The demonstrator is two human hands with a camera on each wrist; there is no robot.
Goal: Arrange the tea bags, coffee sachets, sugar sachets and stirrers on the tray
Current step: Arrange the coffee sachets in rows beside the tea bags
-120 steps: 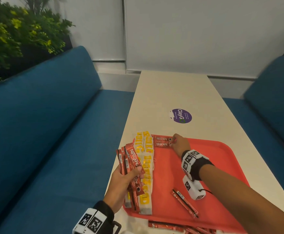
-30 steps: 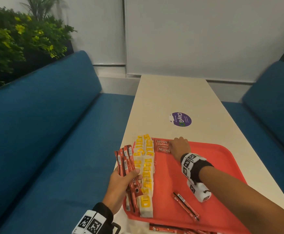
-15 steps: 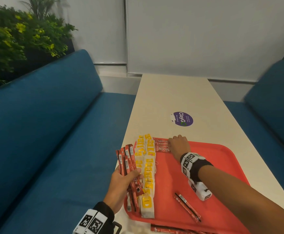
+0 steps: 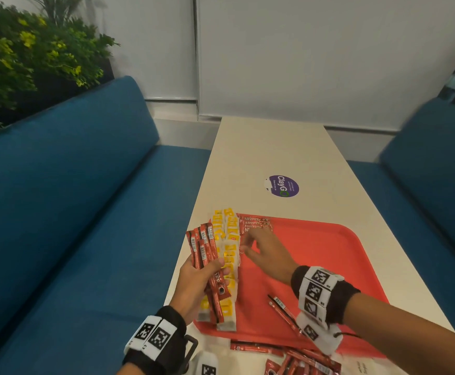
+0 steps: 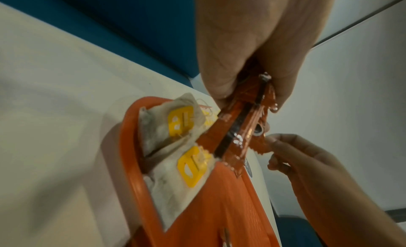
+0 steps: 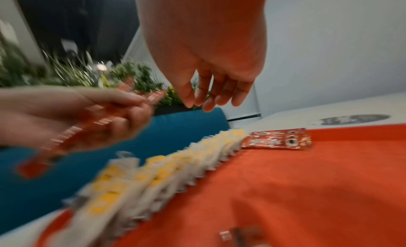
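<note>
A red tray (image 4: pixel 329 253) lies on the white table. A row of tea bags (image 4: pixel 230 255) with yellow tags runs along its left edge. Three coffee sachets (image 4: pixel 256 224) lie side by side at the tray's far left corner. My left hand (image 4: pixel 199 277) grips a fan of several red coffee sachets (image 4: pixel 204 247) above the tray's left rim. My right hand (image 4: pixel 261 249) hovers over the tray with loose fingers, holding nothing. In the left wrist view its fingertips (image 5: pixel 272 139) are at the corner of the held sachets (image 5: pixel 241 129). Two thin red sticks (image 4: pixel 283 311) lie near the tray's front.
More loose red sachets (image 4: pixel 302 358) lie on the table in front of the tray. A round purple sticker (image 4: pixel 282 186) marks the table beyond it. Blue benches (image 4: pixel 72 198) flank the table on both sides, and plants (image 4: pixel 31 55) stand at the back left.
My right hand has left the sachets at the tray's far corner and come back toward the bundle in my left hand. The left hand keeps its hold.
</note>
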